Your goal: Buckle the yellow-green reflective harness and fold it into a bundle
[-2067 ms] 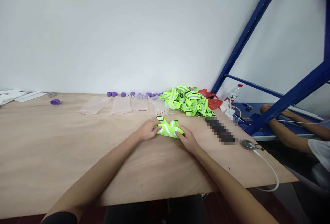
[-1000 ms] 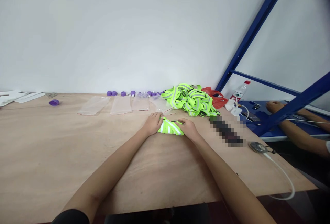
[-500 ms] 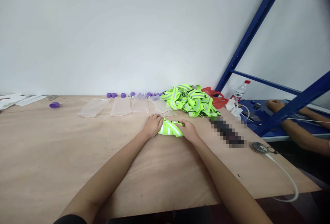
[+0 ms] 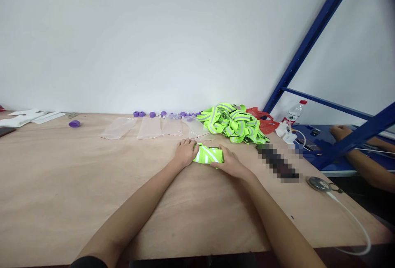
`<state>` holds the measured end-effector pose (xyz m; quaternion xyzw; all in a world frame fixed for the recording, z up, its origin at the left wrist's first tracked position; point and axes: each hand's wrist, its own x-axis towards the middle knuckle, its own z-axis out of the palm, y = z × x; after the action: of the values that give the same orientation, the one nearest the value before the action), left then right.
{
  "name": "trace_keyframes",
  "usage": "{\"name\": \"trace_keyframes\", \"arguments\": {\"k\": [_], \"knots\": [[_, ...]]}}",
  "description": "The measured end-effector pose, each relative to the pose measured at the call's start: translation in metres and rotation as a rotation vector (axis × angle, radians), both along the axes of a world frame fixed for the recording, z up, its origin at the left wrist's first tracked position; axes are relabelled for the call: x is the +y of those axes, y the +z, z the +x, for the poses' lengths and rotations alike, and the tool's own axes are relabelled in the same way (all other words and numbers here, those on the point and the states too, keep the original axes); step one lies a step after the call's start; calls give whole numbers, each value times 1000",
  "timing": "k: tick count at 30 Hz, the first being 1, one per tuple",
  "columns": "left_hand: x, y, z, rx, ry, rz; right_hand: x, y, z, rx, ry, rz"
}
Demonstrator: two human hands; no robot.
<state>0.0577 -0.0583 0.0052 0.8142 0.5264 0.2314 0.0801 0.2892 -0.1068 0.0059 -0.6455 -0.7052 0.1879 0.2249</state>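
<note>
- The step in hand looks like folding a bright green reflective strap [image 4: 208,154] into a small flat bundle on the wooden table [image 4: 61,185]
- The left hand [image 4: 185,151] lies on the left end of the bundle, fingers curled lightly over it, pressing rather than gripping
- The right hand [image 4: 232,163] rests on the right, near edge, palm down and fingers spread flat over it, not clenched
- The bundle sits between the two hands and touches both, flat on the table, with its striped top showing in the gap
- As a judgement, the next move calls for keeping the folds pinned with one hand so the bundle does not spring open
- A pile of loose straps [image 4: 232,122] lies just beyond the hands to the right, apart from the bundle
- Clear plastic bags [image 4: 149,128] lie in a row beyond the left hand, near the wall, with small purple caps [image 4: 152,114] behind them
</note>
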Motion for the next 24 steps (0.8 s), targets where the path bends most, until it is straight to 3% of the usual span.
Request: {"name": "trace_keyframes", "arguments": {"k": [5,15,24], "knots": [[1,-3,0,-77,-38,6,4,-12,-5,139,50,99],[7,-12,-2,-271,-160,33,-3,-1,-20,508,132,94],[-2,-10,0,-501,-264,5,0,-7,-27,670,89,169]]}}
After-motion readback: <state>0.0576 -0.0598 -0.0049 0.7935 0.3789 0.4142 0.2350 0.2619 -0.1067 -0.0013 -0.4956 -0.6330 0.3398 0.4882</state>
